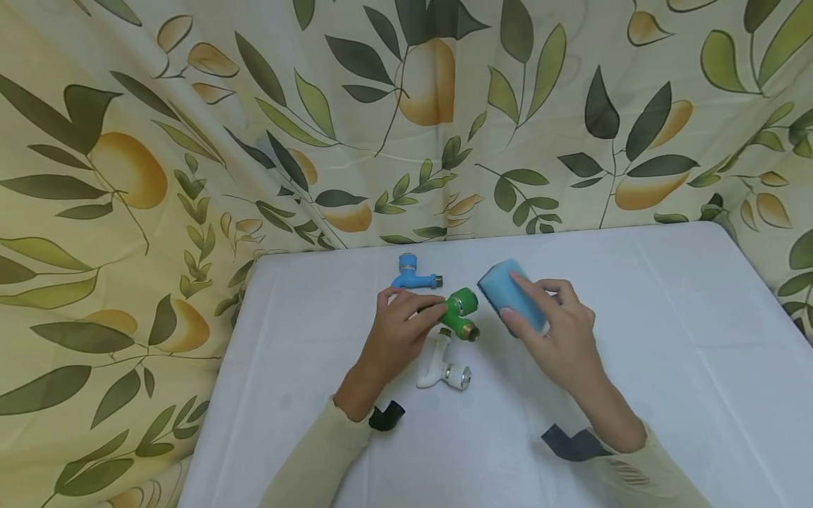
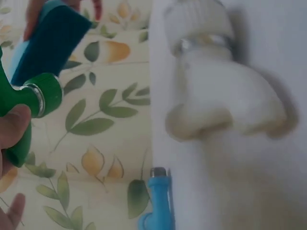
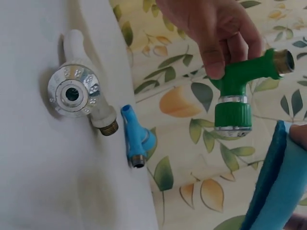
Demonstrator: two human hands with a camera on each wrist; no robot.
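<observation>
My left hand (image 1: 399, 326) grips a green plastic tap (image 1: 460, 315) by its spout end, lifted above the table. Its brass-coloured threaded end points toward the right, and the ribbed green knob shows in the left wrist view. In my right hand (image 1: 567, 337) is a blue sponge (image 1: 513, 293), pinched between thumb and fingers, with a darker scouring layer (image 3: 265, 177) facing the tap. A gap separates sponge and tap. Below the green tap a white tap (image 1: 442, 367) lies on the table, and a blue tap (image 1: 416, 274) lies behind my left hand.
A white cloth covers the table (image 1: 305, 423). Its far edge meets a hanging curtain (image 1: 521, 176) printed with leaves and fruit, which also runs down the left side. Dark straps (image 1: 574, 444) sit at both wrists.
</observation>
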